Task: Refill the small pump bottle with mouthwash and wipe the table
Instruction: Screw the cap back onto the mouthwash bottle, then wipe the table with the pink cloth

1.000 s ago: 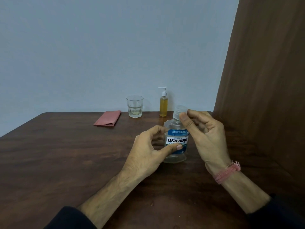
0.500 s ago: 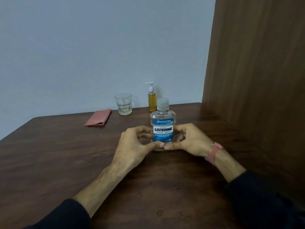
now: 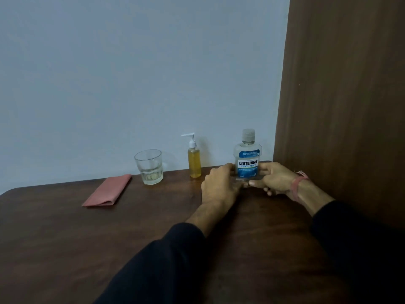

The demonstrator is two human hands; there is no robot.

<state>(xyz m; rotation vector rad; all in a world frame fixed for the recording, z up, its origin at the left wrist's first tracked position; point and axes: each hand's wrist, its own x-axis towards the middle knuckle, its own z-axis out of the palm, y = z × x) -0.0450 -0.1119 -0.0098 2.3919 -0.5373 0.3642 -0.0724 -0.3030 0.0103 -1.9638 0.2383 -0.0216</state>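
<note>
The mouthwash bottle [image 3: 247, 157] now stands upright near the tabletop's far right corner, close to the wooden panel [image 3: 341, 106]; half a second ago it stood nearer the middle of the table [image 3: 65, 238], and a second ago the right hand was up at its cap. The cap [image 3: 248, 134] is on. The left hand [image 3: 220, 185] and the right hand [image 3: 272, 179] cup the bottle's base from either side, fingers curled round it, thumbs nearly meeting in front, so both grips are narrow and hold the bottle. The small pump bottle [image 3: 194, 160], filled with amber liquid nearly to its neck, stands along the far edge just left of the hands, with its pump head on. Left of it along that edge sits the glass [image 3: 149, 167] with a little liquid, and further left the folded pink cloth [image 3: 108, 190] lies flat. Judging by the closed cap and full pump bottle, the refill looks done and the mouthwash is being put away; wiping with the cloth seems the step left
</note>
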